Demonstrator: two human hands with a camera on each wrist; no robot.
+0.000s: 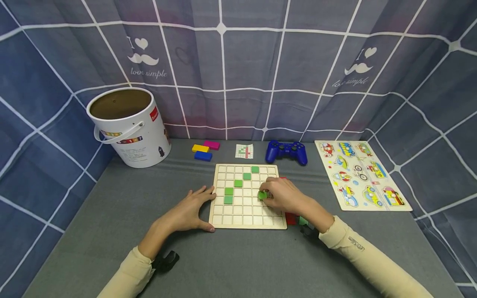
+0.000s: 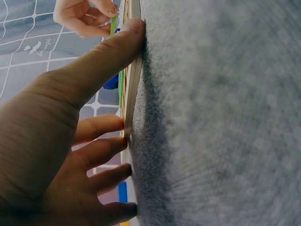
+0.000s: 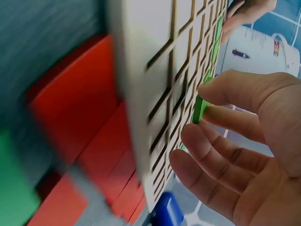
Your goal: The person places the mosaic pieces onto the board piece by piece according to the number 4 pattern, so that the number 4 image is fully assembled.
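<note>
left hand: spread against left edge of pale wooden grid board, likely steadied it
right hand: pinched green square tile

your right sleeve looks like it says "Letsslim", checked curtain has "I" and "love simple" twice, bucket print's too tiny

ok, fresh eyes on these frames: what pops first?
Probably the pale gridded board at centre: it holds five green tiles, and the right hand pinches a loose green tile over it. Next, the big white bucket at the back left, then the blue game controller beyond the board and the bright picture sheet at right.
</note>
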